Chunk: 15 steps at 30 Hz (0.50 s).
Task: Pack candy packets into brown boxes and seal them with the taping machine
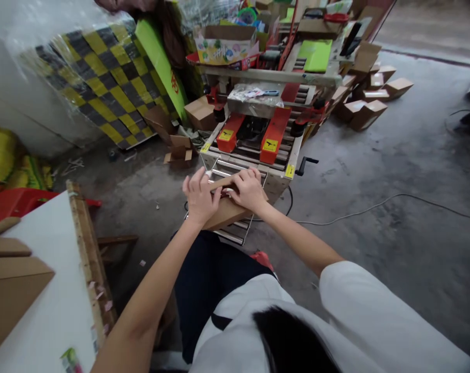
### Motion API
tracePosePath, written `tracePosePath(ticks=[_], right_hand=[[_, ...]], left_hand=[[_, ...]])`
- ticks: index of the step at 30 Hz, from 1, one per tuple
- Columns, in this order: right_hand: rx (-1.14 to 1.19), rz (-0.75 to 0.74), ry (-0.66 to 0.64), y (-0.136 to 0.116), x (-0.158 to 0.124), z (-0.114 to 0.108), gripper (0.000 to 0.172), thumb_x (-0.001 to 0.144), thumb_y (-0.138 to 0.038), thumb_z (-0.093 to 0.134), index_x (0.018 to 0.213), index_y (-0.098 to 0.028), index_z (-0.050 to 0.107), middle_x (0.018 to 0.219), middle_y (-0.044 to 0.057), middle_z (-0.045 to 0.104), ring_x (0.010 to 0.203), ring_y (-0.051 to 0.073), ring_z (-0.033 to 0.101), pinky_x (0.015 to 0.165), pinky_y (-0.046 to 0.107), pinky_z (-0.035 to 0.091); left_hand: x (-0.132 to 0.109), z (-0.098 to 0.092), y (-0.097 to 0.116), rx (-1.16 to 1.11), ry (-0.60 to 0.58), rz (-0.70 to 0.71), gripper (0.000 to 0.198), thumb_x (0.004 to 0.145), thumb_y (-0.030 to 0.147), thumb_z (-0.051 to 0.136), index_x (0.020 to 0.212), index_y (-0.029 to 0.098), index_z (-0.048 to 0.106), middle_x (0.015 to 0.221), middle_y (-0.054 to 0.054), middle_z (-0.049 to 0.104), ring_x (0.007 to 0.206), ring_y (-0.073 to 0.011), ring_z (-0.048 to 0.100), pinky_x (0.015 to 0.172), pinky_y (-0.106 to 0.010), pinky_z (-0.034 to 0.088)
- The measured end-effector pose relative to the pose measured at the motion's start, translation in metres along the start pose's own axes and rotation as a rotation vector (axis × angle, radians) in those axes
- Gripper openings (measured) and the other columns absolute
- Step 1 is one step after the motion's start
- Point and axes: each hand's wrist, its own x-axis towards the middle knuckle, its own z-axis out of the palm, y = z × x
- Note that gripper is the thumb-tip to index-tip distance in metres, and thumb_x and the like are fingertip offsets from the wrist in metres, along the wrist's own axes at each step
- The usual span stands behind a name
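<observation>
A small brown cardboard box (228, 211) rests on the short roller stand in front of me, with a narrow gap showing between its top flaps. My left hand (201, 199) lies over the box's left side, fingers curled on the flap and thumb at the gap. From the right, my right hand (247, 189) bends its fingers over the far flap, its thumb also near the gap. Both hands grip the cardboard. What lies inside the box is mostly hidden by my fingers.
Beyond the box stands a carton sealing machine (272, 135) with red side belts and a black crank (307, 166). A white table (44, 311) holding cardboard is at left. A grey cable (359, 207) crosses the floor; small open cartons (369, 111) lie at far right.
</observation>
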Motion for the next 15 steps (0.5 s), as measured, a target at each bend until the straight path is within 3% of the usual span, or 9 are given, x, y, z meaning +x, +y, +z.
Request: tracePosePath(ticks=[3,5,7,9,12,15], right_hand=[[0.042,-0.055,-0.059,0.002,-0.002,0.002,0.037,0.102,-0.04,0.047,0.087,-0.015,0.071,0.095,0.013,0.066,0.1,0.028,0.053,0.1,0.045,0.037],[0.06,-0.071,-0.054,0.002,-0.001,0.005,0.036,0.102,-0.034,0.046,0.085,-0.015,0.071,0.094,0.014,0.067,0.097,0.027,0.054,0.095,0.042,0.039],[0.067,-0.088,-0.048,0.003,0.003,0.008,0.033,0.1,-0.03,0.048,0.086,-0.013,0.072,0.093,0.014,0.068,0.095,0.027,0.054,0.093,0.041,0.04],[0.073,-0.11,-0.06,0.006,0.009,0.008,0.03,0.099,-0.03,0.05,0.087,-0.013,0.072,0.095,0.015,0.069,0.094,0.027,0.054,0.093,0.041,0.041],[0.081,-0.117,-0.084,0.011,0.019,0.005,0.029,0.098,-0.031,0.051,0.091,-0.014,0.073,0.097,0.015,0.068,0.098,0.028,0.055,0.099,0.043,0.04],[0.088,0.015,0.031,0.011,0.014,0.004,0.03,0.098,-0.03,0.049,0.11,-0.016,0.072,0.112,0.014,0.067,0.113,0.029,0.055,0.117,0.049,0.029]], left_hand=[[0.005,-0.018,-0.015,0.05,-0.321,0.0,0.105,0.076,0.072,0.068,0.153,0.009,0.035,0.16,-0.028,0.034,0.151,-0.0416,0.031,0.121,-0.053,0.023],[0.004,-0.024,-0.02,0.12,-0.598,0.013,0.13,0.055,0.078,0.08,0.156,0.011,0.032,0.162,-0.03,0.029,0.151,-0.0485,0.026,0.119,-0.057,0.025],[-0.002,-0.027,-0.018,0.187,-0.777,0.035,0.144,0.043,0.078,0.085,0.157,0.01,0.03,0.161,-0.033,0.028,0.15,-0.0523,0.025,0.118,-0.06,0.025],[-0.011,-0.028,-0.008,0.234,-0.807,0.039,0.146,0.042,0.076,0.086,0.157,0.007,0.029,0.157,-0.035,0.032,0.145,-0.0518,0.032,0.115,-0.059,0.028],[-0.028,-0.03,0.011,0.287,-0.686,-0.012,0.129,0.055,0.071,0.082,0.156,0.008,0.033,0.148,-0.031,0.043,0.134,-0.046,0.045,0.109,-0.054,0.036],[-0.041,-0.029,0.025,0.306,-0.568,-0.088,0.115,0.061,0.068,0.08,0.154,0.013,0.04,0.146,-0.028,0.046,0.13,-0.0425,0.048,0.105,-0.05,0.038]])
